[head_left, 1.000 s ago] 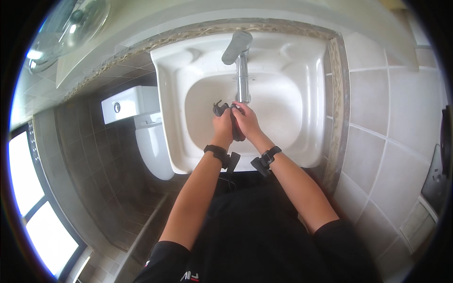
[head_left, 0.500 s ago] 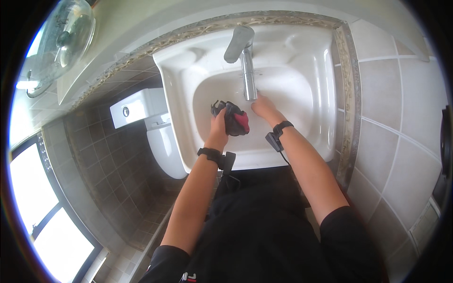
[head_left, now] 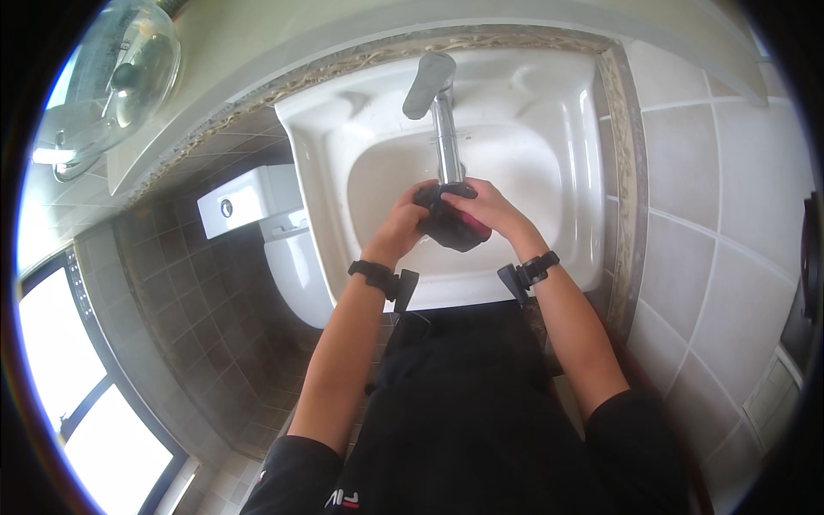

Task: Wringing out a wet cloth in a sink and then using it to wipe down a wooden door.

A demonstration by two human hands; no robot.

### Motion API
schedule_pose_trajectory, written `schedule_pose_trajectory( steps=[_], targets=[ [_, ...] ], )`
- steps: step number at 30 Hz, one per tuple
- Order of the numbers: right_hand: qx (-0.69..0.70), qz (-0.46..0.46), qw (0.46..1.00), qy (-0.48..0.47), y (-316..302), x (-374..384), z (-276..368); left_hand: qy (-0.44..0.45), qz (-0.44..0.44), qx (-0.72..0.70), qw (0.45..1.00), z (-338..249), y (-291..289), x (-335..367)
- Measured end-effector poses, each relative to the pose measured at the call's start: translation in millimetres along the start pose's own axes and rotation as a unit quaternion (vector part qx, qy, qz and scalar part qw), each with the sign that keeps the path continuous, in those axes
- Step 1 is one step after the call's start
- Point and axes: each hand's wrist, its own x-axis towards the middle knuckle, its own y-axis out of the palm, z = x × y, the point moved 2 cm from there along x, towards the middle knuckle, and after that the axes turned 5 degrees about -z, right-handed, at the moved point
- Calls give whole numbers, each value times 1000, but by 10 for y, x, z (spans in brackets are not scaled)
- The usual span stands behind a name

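Observation:
Right under the spout of the chrome faucet (head_left: 446,146), both hands grip a crumpled black cloth bundle (head_left: 457,230) with a red patch on its right side. My left hand (head_left: 407,220) is closed on its left edge. My right hand (head_left: 495,211) holds its upper right, the thumb lying across the top. Exactly what kind of cloth item it is cannot be made out. Below it lies the bowl of the white sink (head_left: 378,176). The faucet's lever (head_left: 427,86) sits at the back, angled to the left.
A white toilet (head_left: 296,266) stands left of the sink, lower down. Patterned trim (head_left: 631,163) and a tiled wall (head_left: 687,197) border the sink on the right. A glass-like domed object (head_left: 129,77) is at the far upper left, above a bright window (head_left: 64,343).
The bundle has moved right, under the spout. My right hand has come back from beneath the faucet and taken hold of it alongside my left hand.

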Motion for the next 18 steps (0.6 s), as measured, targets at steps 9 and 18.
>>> schedule_pose_trajectory(
  steps=[9,18],
  targets=[
    [-201,-74,961,-173,-72,-462,122,45,-29,303,952,-279,123,-387],
    [-71,-112,980,-150,-112,-644,5,18,-30,374,927,-195,38,-554]
  ],
)
